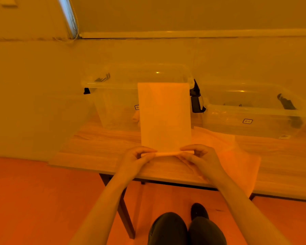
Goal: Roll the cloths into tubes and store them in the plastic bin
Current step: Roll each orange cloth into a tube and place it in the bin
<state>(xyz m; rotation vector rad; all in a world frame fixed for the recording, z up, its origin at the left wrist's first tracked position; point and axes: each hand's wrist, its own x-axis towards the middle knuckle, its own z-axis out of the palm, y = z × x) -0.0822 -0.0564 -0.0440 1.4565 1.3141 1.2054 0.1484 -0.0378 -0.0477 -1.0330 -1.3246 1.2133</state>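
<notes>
Rolling has just begun: at lower centre of the frame the left hand (137,157) and right hand (200,154) each pinch an end of the cloth (164,117), whose near edge is curled into a thin tube while the rest lies flat on the tabletop (99,149), reaching toward the plastic bin (117,103) behind. Next, I judge, the grip must roll forward evenly, keeping both ends level.

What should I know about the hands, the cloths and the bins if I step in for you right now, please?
Left hand and right hand each pinch one end of the started roll at the near edge of the folded cloth; the rest lies flat on the table, far edge by the left bin.
More cloth waits under and to the right.
Something like a rolled cloth shows in the left bin.
Right bin: contents unclear.
Left: finish this roll, store it, do the rest.
</notes>
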